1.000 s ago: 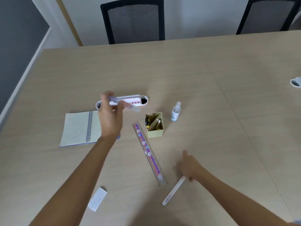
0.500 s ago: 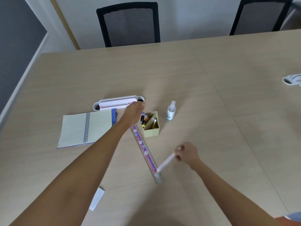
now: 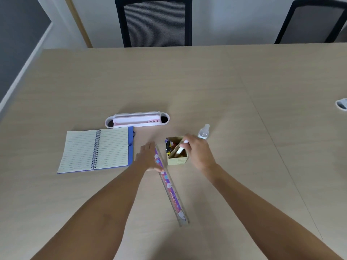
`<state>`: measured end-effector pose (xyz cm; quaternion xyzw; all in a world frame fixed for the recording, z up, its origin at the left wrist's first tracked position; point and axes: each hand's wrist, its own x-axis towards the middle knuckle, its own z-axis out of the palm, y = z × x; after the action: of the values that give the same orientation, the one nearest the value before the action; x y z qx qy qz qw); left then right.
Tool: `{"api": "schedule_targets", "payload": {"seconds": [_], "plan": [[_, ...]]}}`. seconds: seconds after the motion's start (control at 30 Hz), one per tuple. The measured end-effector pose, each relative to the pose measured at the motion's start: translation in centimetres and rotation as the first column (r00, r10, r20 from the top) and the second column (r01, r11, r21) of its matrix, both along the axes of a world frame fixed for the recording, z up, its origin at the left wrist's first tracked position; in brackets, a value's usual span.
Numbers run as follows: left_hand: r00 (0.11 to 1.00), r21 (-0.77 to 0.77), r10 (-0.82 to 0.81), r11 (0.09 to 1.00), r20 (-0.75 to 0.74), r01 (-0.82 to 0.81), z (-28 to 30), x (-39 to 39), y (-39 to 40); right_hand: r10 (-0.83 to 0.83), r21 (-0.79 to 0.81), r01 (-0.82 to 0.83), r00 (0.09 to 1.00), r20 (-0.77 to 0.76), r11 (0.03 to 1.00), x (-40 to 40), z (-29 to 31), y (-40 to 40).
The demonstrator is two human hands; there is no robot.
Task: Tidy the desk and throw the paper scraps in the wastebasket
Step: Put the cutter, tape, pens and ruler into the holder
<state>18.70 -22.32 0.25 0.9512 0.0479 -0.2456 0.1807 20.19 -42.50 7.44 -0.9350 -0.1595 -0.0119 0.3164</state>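
Pen holder, cardboard, two compartments: right hand grips white pen standing in near compartment; dark items in far one. Left hand flat, unclenched, on ruler. Pencil case open.

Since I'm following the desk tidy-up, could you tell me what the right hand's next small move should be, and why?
Probably let go of the white pen. The right hand holds it tilted with its lower end already inside the near compartment of the small box, so opening the fingers should leave it resting there. The left hand lies flat on the ruler, seemingly the next item.
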Motion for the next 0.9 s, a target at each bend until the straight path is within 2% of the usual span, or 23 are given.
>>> {"api": "schedule_targets", "payload": {"seconds": [0.1,0.2,0.4,0.47,0.53,0.63,0.7,0.73,0.8,0.9], "plan": [[0.997,0.116,-0.048,0.992,0.06,0.041,-0.4,0.6,-0.3,0.063,-0.074,-0.063,0.998,-0.007,0.995,0.0,-0.9,0.3],[0.993,0.213,-0.108,0.972,0.044,0.096,-0.5,1.4,-0.6,0.075,-0.106,-0.077,0.997,-0.026,0.991,0.0,-1.8,0.3],[0.999,0.247,-0.006,0.969,-0.045,0.017,-0.4,1.9,0.0,-0.022,0.062,0.02,0.999,0.044,0.998,-3.5,-3.0,-1.2],[0.997,0.257,0.024,0.966,-0.08,-0.003,-0.2,1.7,0.2,-0.038,0.091,0.046,0.996,-0.085,0.995,-6.2,-3.9,-2.3],[0.996,0.262,0.034,0.965,-0.08,-0.012,0.3,0.5,0.4,-0.047,0.052,0.059,0.976,-0.211,0.997,-9.9,-4.9,-3.7],[0.996,0.247,0.051,0.969,-0.079,-0.03,0.3,-0.5,0.5,0.065,-0.064,-0.106,0.887,-0.458,0.992,-14.0,-6.8,-5.9],[0.993,0.193,0.06,0.98,-0.099,-0.04,0.0,-0.9,0.7,0.168,-0.168,-0.314,0.805,-0.57,0.935,-14.9,-7.7,-6.6],[0.99,0.124,0.085,0.99,-0.11,-0.071,0.0,-0.9,1.0,0.184,-0.207,-0.365,0.79,-0.585,0.908,-15.0,-8.1,-6.7],[0.977,-0.079,0.184,0.978,-0.106,-0.193,0.7,-0.9,1.6,0.162,-0.229,-0.347,0.803,-0.574,0.91,-15.1,-8.5,-6.6],[0.943,-0.375,0.296,0.866,-0.151,-0.332,4.0,-0.9,3.3,0.141,-0.162,-0.277,0.814,-0.563,0.947,-15.0,-8.3,-6.1]]}}
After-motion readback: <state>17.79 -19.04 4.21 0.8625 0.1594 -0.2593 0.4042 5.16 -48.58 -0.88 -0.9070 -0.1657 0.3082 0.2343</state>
